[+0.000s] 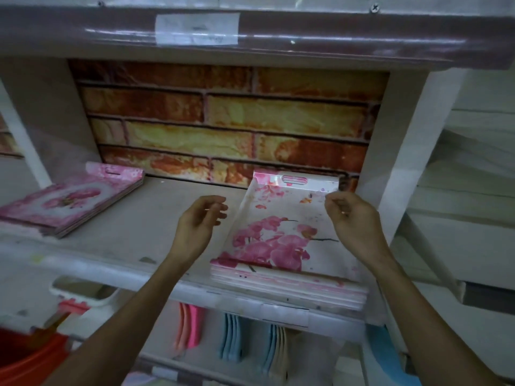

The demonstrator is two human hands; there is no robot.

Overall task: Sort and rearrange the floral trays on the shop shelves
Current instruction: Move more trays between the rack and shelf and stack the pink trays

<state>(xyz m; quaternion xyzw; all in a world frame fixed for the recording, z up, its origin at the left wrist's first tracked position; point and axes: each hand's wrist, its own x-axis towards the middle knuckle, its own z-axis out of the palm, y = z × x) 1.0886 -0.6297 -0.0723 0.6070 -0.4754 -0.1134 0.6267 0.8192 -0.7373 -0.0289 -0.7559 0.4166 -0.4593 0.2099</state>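
Squaring up the orchid-print tray stack (289,240) on the shelf (133,227), w/ my left hand (199,227) loose & empty, right hand (351,218) curled at its far corner—prob pinching, can't tell; next: align edges.

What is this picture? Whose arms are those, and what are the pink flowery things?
There is just one picture, taken by a camera worn on a person's head, so you see what they see, looking down at their own arms. The left hand hangs over the shelf with loosely curled fingers, holding nothing. The right hand hovers over the far right side of a stack of white trays with pink orchids; whether it touches the top one is hard to tell. A second stack of pinker trays lies at the left. Behind them is a brick-pattern wall. On the shelf below stand pink and blue items, too blurry to name.
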